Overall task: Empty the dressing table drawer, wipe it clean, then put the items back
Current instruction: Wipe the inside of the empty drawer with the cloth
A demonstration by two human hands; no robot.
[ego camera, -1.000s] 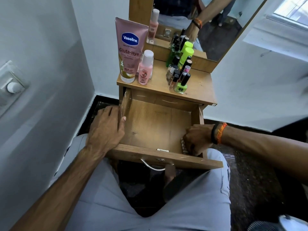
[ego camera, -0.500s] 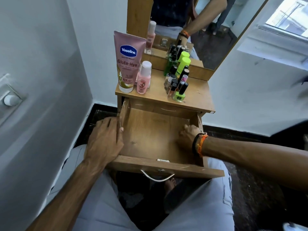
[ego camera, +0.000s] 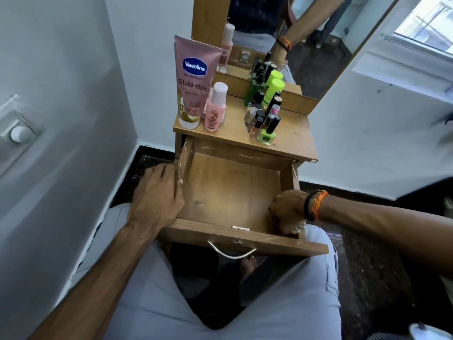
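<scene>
At the centre of the head view, the drawer (ego camera: 228,192) is being held pulled out from the dressing table, its wooden floor bare and lit. The left hand (ego camera: 157,195) is lying on the drawer's left wall at about nine o'clock from the drawer's middle; its fingers (ego camera: 169,173) are being kept straight and close together along the outside of the wall, while the thumb is hooked over the top edge, so the wall is being clasped lightly between them. The right hand (ego camera: 286,209) is placed inside the drawer at its near right corner, at about four o'clock, wearing a black and orange wristband (ego camera: 315,204). Its fingers are curled downward, and a pale cloth (ego camera: 299,228) is partly showing beneath them, pressed against the drawer floor; how tightly it is being gripped cannot be told. A curved metal handle (ego camera: 231,252) is hanging on the drawer front at six o'clock. On the tabletop (ego camera: 291,138), at twelve o'clock from the drawer, a tall pink Vaseline tube (ego camera: 193,84) is standing upright with a small pink bottle (ego camera: 215,107) just beside it. To their right, a cluster of nail polish bottles (ego camera: 264,116) is standing close together, a green one at its front. Behind them a mirror (ego camera: 306,40) is reflecting the items.
</scene>
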